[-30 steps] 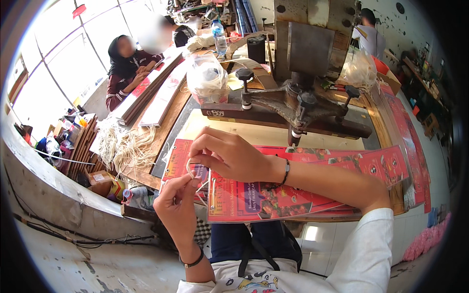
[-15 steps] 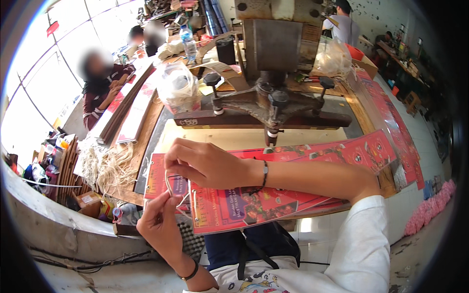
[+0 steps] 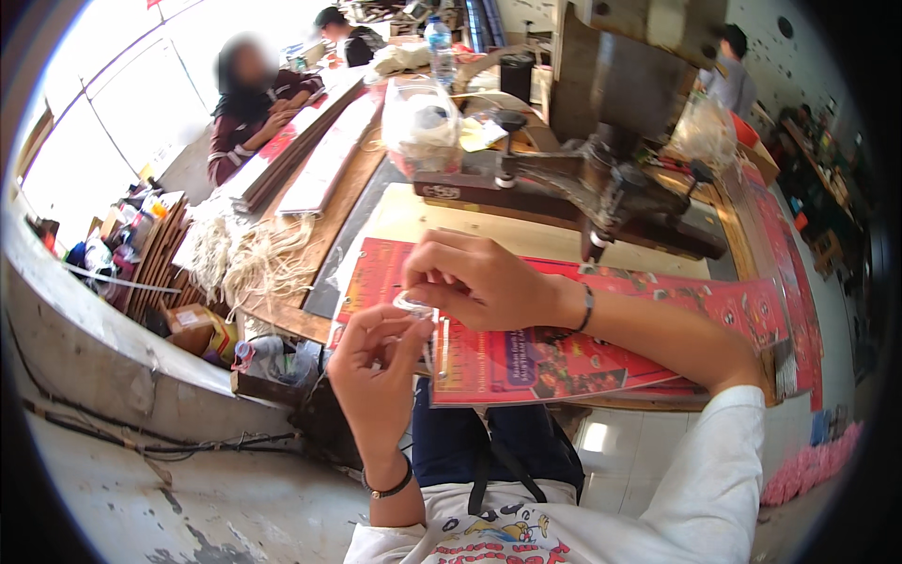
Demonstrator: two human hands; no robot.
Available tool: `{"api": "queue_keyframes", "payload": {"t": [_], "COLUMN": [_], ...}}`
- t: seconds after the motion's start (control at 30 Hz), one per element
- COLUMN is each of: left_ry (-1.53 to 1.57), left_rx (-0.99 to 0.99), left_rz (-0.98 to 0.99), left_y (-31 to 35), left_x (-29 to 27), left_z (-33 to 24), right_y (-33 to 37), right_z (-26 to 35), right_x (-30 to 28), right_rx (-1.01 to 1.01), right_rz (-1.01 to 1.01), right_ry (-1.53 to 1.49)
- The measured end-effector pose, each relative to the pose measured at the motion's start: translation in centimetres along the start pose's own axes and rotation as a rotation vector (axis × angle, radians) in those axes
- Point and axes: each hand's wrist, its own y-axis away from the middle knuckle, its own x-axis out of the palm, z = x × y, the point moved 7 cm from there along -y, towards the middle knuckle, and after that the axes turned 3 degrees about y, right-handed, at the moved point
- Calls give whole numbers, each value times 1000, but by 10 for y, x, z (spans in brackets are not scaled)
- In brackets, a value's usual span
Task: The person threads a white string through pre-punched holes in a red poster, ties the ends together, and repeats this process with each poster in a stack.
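Note:
Between my two hands a white cord (image 3: 411,303) bends into a small loop, and part of it hangs down by the edge of a red printed board. My left hand (image 3: 376,362) pinches the cord with thumb and forefinger, its other fingers curled. From the right, my right hand (image 3: 484,282) reaches across and grips the cord too, its fingertips almost touching the left ones. Below my right wrist lies the red printed board (image 3: 554,367), glossy, with metal eyelets along its left end. Another red board (image 3: 376,258) shows under it. The cord's path at the eyelets is partly hidden.
A heavy metal press (image 3: 601,179) stands over the table just beyond the boards. Bundled cords (image 3: 249,254) hang over the left table edge beside stacked boards (image 3: 329,155). A plastic tub (image 3: 420,127) and a bottle (image 3: 439,52) stand farther back. A co-worker (image 3: 249,113) handles boards at left.
My hands have come closer together, and the cord between them has gone from a longer arc to a small loop. The whole view has turned, shifting the scene to the right.

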Motion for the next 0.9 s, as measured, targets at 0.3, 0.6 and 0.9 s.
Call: {"api": "queue_keyframes", "payload": {"t": [0.3,0.6,0.9], "left_ry": [-285,-115,164], "left_rx": [177,-28,-95], "left_rz": [116,126,100], "left_y": [-12,-7,-17], "left_x": [-4,-7,3], "left_z": [-34,-9,-8], "right_y": [-4,1,1], "right_z": [5,-10,-7], "right_x": [4,-9,-5], "right_rx": [42,88,66], "right_rz": [44,-135,-102], "right_ry": [68,118,33]}}
